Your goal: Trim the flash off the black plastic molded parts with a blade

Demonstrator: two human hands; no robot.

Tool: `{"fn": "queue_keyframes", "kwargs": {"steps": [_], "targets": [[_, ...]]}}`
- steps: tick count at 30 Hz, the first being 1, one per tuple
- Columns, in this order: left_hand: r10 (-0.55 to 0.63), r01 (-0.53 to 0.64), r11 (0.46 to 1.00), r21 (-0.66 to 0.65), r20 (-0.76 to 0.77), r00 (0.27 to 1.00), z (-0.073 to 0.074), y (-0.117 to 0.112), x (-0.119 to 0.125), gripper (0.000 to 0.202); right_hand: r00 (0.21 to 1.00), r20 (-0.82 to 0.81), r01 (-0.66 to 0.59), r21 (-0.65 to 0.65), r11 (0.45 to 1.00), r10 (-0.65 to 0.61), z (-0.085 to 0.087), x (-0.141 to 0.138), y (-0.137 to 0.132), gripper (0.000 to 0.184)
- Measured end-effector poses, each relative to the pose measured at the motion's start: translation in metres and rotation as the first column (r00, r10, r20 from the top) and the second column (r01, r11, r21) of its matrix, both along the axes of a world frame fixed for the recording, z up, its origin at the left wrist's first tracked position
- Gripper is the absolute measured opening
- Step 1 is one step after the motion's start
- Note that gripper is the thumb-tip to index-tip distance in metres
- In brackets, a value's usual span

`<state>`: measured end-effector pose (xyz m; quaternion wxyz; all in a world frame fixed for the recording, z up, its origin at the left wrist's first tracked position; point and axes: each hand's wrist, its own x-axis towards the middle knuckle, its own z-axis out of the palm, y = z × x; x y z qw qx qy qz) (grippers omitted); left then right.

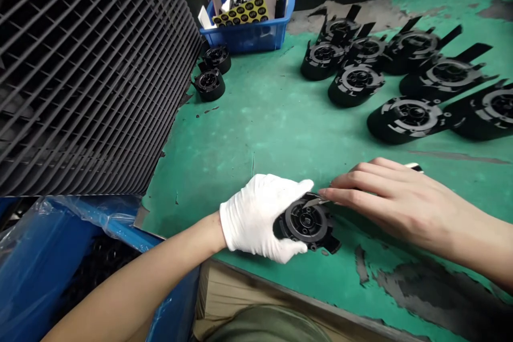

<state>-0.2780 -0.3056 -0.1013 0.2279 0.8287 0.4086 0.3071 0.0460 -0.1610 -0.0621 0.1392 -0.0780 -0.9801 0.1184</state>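
Gloved in white, my left hand (262, 216) is wrapped around a round black plastic part (306, 220) at the near edge of the table. The part has a ribbed circular face turned up and small tabs on its rim. My bare right hand (385, 197) is closed on a slim craft knife (315, 202), whose pointed metal blade meets the part's upper rim. The far end of its handle shows behind my knuckles; the rest is hidden by my fingers.
Several similar black parts (356, 83) stand at the back right, many with upright strips. Two more black parts (209, 84) sit by a dark grid rack (100, 75) on the left. Behind them is a blue bin (256, 37). A plastic-lined blue container (36, 272) lies lower left.
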Motion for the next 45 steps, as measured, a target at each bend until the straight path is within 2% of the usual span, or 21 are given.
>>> {"fn": "queue_keyframes", "kwargs": {"steps": [6,11,16,23,30,36,45], "targets": [[0.003,-0.007,0.996,0.094,0.037,0.999,-0.001,-0.001,0.001,0.104,1.000,0.021,0.001,0.056,0.998,-0.002,0.003,0.011,-0.003,0.055],[-0.036,0.030,0.995,0.092,0.059,0.998,-0.009,-0.001,-0.001,0.115,0.989,-0.019,0.149,0.078,0.986,-0.148,-0.001,0.025,-0.024,0.056],[-0.029,0.017,0.991,0.131,0.090,0.996,-0.011,-0.001,-0.001,0.116,0.997,0.012,0.079,0.087,0.993,-0.081,-0.001,0.029,-0.020,0.049],[-0.033,0.029,0.998,0.064,0.061,0.998,-0.011,-0.002,-0.001,0.114,0.998,0.009,0.069,0.061,0.996,-0.070,-0.001,0.025,-0.013,0.043],[-0.020,0.014,0.995,0.094,0.059,0.998,-0.010,-0.002,-0.001,0.110,0.999,0.023,0.049,-0.002,0.999,-0.049,0.001,0.019,-0.008,0.046],[-0.032,0.031,0.999,0.018,0.036,0.999,-0.008,-0.001,0.000,0.111,0.996,0.028,0.085,-0.014,0.996,-0.085,-0.002,0.020,-0.006,0.048],[-0.027,0.022,0.996,0.091,0.059,0.998,-0.011,-0.001,-0.001,0.112,0.998,0.051,-0.022,-0.010,1.000,0.023,0.009,0.015,0.008,0.052]]}}
